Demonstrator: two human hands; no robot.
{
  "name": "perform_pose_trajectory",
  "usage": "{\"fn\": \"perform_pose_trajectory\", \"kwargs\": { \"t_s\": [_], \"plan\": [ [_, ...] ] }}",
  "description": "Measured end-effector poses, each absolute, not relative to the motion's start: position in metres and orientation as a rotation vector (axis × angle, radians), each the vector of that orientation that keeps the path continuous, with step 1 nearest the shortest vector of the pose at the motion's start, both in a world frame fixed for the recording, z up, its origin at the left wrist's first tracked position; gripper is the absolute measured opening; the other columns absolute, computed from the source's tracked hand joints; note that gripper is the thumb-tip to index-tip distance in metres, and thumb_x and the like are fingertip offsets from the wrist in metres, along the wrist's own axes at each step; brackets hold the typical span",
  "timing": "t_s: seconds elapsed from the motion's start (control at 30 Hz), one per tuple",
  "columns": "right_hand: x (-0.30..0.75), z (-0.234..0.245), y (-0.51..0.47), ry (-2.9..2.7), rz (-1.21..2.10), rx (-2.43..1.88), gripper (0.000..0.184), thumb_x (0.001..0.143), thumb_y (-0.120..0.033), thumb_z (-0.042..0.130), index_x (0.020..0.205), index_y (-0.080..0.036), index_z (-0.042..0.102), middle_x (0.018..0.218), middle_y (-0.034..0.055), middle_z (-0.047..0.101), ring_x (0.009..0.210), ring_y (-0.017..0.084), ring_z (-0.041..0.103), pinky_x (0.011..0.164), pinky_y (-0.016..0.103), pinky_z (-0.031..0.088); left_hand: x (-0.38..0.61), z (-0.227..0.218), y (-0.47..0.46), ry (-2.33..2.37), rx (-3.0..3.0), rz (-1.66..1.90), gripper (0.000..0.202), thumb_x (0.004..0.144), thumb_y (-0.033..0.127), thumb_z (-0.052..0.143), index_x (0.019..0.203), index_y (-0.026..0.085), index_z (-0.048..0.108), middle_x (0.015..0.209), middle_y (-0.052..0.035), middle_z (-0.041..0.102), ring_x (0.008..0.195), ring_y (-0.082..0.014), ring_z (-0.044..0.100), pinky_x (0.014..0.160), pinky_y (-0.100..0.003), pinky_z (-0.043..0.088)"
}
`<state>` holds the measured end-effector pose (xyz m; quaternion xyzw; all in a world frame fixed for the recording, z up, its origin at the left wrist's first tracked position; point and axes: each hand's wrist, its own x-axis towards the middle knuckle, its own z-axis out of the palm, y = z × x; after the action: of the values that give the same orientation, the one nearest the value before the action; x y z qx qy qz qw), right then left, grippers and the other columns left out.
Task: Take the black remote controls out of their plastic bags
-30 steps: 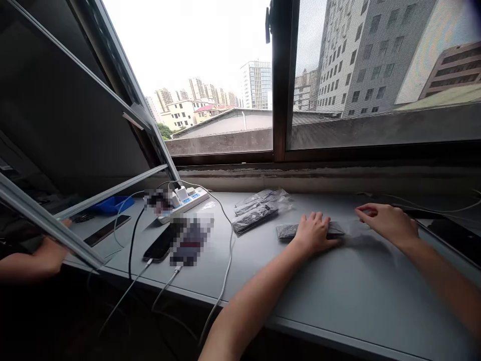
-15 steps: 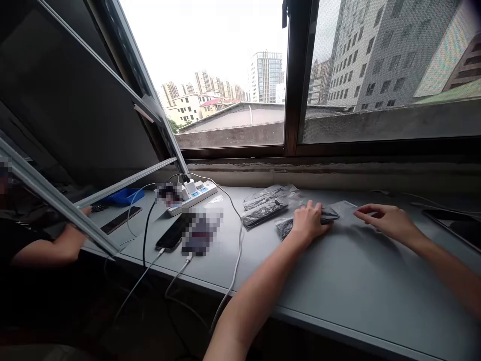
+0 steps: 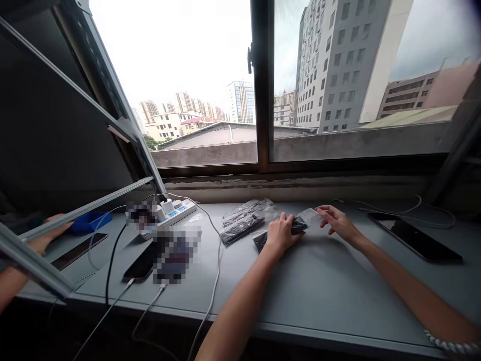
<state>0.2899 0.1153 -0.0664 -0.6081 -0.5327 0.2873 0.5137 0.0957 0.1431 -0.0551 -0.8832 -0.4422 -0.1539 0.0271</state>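
A clear plastic bag with something black inside (image 3: 259,242) lies on the grey table in front of me. My left hand (image 3: 280,231) is over its middle, fingers curled around it and holding it against the tabletop. At the bag's far right end, a clear flap (image 3: 308,215) stretches out towards my right hand (image 3: 336,220), whose thumb and forefinger pinch its edge. Just behind my left hand lie several similar bagged dark items (image 3: 242,226), partly overlapping. What exactly is inside the bags cannot be made out.
On the left are a white power strip (image 3: 175,216), a phone on a cable (image 3: 142,261), another phone (image 3: 79,250) and a blue tray (image 3: 90,222). A dark tablet (image 3: 413,236) lies right. Another person's hand (image 3: 54,228) shows behind the metal frame (image 3: 45,271).
The view has swung right and up, so everything appears further left and the whole tablet shows. Both my hands stay at the same bag. The other person's arm has moved.
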Motion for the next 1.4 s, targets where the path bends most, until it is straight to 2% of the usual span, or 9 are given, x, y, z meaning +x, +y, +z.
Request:
{"fn": "perform_pose_trajectory", "kwargs": {
  "t_s": [0.2,0.43,0.6,0.73,0.83,0.97,1.13,1.3,1.4],
  "plan": [
    [0.29,-0.07,0.117,-1.376,0.718,-1.495,0.04,0.07,-0.054,0.06,0.085,-0.017,0.065,0.082,0.0061,0.063,0.067,0.015,0.058,0.04,0.018,0.042,0.09,-0.054,0.146,-1.386,-2.722,-0.457,0.043,0.077,0.055,0.055,0.106,0.022,0.052,0.103,-0.0053,0.054,0.085,-0.0219,0.06,0.073,-0.031,0.047],
    [0.284,-0.067,0.11,-1.415,1.088,-1.425,0.042,0.071,-0.052,0.063,0.096,-0.02,0.067,0.102,0.0075,0.064,0.075,0.018,0.062,0.037,0.017,0.044,0.088,-0.059,0.141,-1.369,-2.755,-0.475,0.042,0.077,0.053,0.057,0.106,0.023,0.054,0.103,-0.005,0.056,0.094,-0.0223,0.056,0.083,-0.033,0.044],
    [0.289,-0.062,0.108,-1.26,1.255,-1.339,0.038,0.079,-0.051,0.055,0.096,-0.019,0.066,0.124,0.0097,0.054,0.09,0.022,0.063,0.039,0.016,0.044,0.085,-0.059,0.139,-1.437,-2.729,-0.542,0.037,0.084,0.049,0.049,0.111,0.022,0.05,0.107,-0.0057,0.055,0.096,-0.022,0.056,0.082,-0.033,0.044],
    [0.292,-0.063,0.107,-1.168,1.336,-1.342,0.038,0.082,-0.05,0.05,0.094,-0.017,0.066,0.127,0.0111,0.053,0.085,0.021,0.065,0.041,0.018,0.046,0.082,-0.059,0.14,-1.452,-2.758,-0.594,0.043,0.083,0.052,0.051,0.115,0.023,0.047,0.109,-0.0037,0.054,0.091,-0.02,0.058,0.079,-0.03,0.045],
    [0.293,-0.069,0.106,-1.203,1.337,-1.404,0.036,0.079,-0.045,0.057,0.102,-0.02,0.065,0.124,0.01,0.055,0.076,0.017,0.065,0.04,0.017,0.046,0.081,-0.061,0.14,-1.42,-2.798,-0.578,0.044,0.082,0.053,0.052,0.114,0.024,0.047,0.108,-0.0029,0.053,0.091,-0.0192,0.058,0.08,-0.029,0.045],
    [0.296,-0.077,0.106,-1.375,1.292,-1.406,0.043,0.071,-0.039,0.067,0.111,-0.024,0.063,0.115,0.0074,0.061,0.079,0.016,0.064,0.037,0.014,0.042,0.082,-0.062,0.137,-1.297,-2.84,-0.606,0.044,0.08,0.052,0.055,0.113,0.024,0.047,0.107,-0.0034,0.053,0.093,-0.0197,0.058,0.083,-0.03,0.044],
    [0.297,-0.082,0.106,-1.417,1.225,-1.476,0.043,0.069,-0.04,0.066,0.107,-0.019,0.065,0.082,0.0088,0.068,0.078,0.019,0.064,0.038,0.015,0.041,0.086,-0.064,0.135,-1.184,-2.831,-0.665,0.047,0.078,0.053,0.058,0.115,0.025,0.047,0.106,-0.0034,0.053,0.092,-0.0197,0.058,0.081,-0.029,0.045],
    [0.294,-0.079,0.103,-1.379,1.213,-1.508,0.038,0.066,-0.045,0.068,0.091,-0.016,0.069,0.084,0.0109,0.067,0.08,0.021,0.063,0.037,0.016,0.04,0.091,-0.067,0.132,-1.121,-2.811,-0.651,0.046,0.079,0.053,0.056,0.115,0.025,0.048,0.104,-0.0029,0.053,0.09,-0.0193,0.058,0.079,-0.029,0.044],
    [0.296,-0.078,0.102,-1.385,1.246,-1.496,0.04,0.066,-0.046,0.067,0.091,-0.016,0.069,0.081,0.0124,0.067,0.081,0.023,0.063,0.036,0.017,0.039,0.095,-0.066,0.126,-1.157,-2.763,-0.644,0.046,0.08,0.053,0.055,0.116,0.025,0.047,0.106,-0.0039,0.053,0.091,-0.0204,0.057,0.079,-0.03,0.044]
  ]
}}
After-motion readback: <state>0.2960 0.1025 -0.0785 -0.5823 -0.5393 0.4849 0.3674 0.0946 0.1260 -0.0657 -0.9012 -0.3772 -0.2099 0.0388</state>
